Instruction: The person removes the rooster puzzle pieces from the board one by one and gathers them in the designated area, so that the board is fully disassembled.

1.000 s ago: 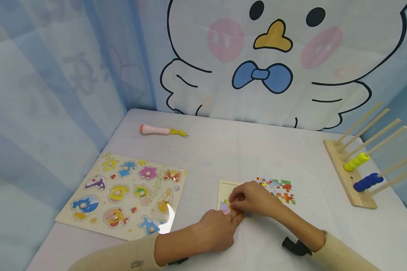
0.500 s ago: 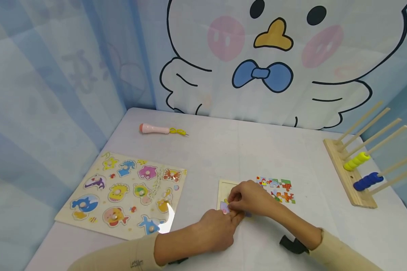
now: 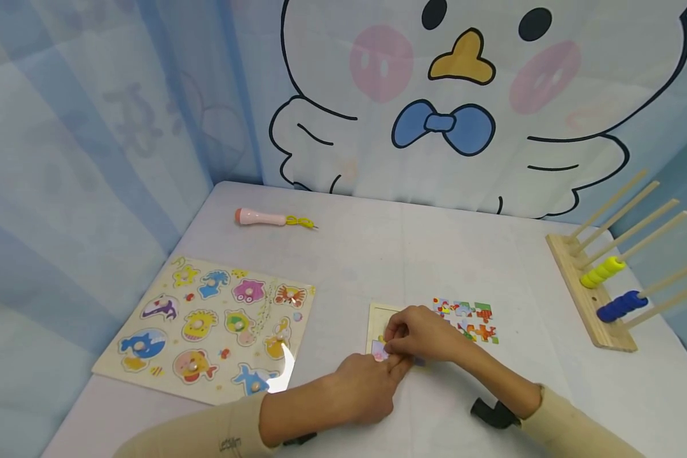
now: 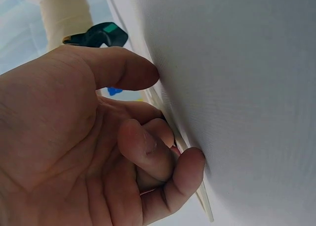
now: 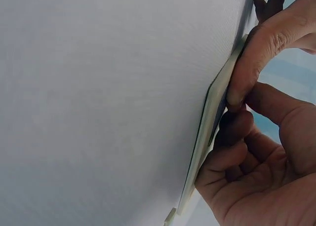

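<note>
A small wooden jigsaw tray (image 3: 380, 313) lies on the table, with a lilac puzzle piece (image 3: 379, 351) at its left side. My right hand (image 3: 426, 336) is over the tray, thumb and index finger brought together at a piece mostly hidden beneath them. Beside them, my left hand (image 3: 366, 389) presses on the tray's near part with an extended finger. In the left wrist view, the left thumb (image 4: 131, 70) reaches down to the tabletop. The right wrist view has the tray edge-on, with right-hand fingers (image 5: 222, 164) bent against it. Several loose jigsaw pieces (image 3: 483, 312) lie right of the tray.
A peg puzzle board (image 3: 206, 331) with sea animals lies at the left. Behind it is a pink toy microphone (image 3: 263, 218) with a yellow cord. A wooden bead stand (image 3: 592, 292) with upright pegs stands at the right. Curtains (image 3: 435, 172) border the table.
The right fingers shift very slightly left and down at the lilac piece, and the right forearm edges left. The left hand stays nearly still on the tray.
</note>
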`<move>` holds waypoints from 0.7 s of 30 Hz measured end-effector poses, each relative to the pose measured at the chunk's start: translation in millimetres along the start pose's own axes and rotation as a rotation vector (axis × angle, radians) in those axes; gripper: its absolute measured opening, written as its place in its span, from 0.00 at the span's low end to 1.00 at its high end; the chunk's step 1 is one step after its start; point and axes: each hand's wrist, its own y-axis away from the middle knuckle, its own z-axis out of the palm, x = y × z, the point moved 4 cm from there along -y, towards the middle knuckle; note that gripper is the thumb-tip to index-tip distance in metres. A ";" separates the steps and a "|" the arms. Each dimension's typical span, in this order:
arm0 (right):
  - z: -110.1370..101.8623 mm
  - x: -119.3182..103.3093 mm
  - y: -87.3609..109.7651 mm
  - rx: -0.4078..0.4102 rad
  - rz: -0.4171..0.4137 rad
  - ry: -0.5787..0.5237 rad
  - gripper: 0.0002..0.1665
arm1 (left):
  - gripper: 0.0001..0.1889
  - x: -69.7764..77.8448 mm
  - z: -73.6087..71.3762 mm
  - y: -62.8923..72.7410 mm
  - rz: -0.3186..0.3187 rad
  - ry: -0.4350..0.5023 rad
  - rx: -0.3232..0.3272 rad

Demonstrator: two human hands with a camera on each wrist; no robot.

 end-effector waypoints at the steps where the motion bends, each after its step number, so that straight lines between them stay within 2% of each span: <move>1: 0.2 0.5 0.1 -0.004 0.002 -0.008 0.07 | 0.35 -0.1 -0.1 0.0 0.000 0.001 0.000; 21: 1.5 3.5 1.4 -0.021 -0.009 -0.052 0.05 | 0.36 -1.2 0.4 -0.7 0.002 0.043 0.003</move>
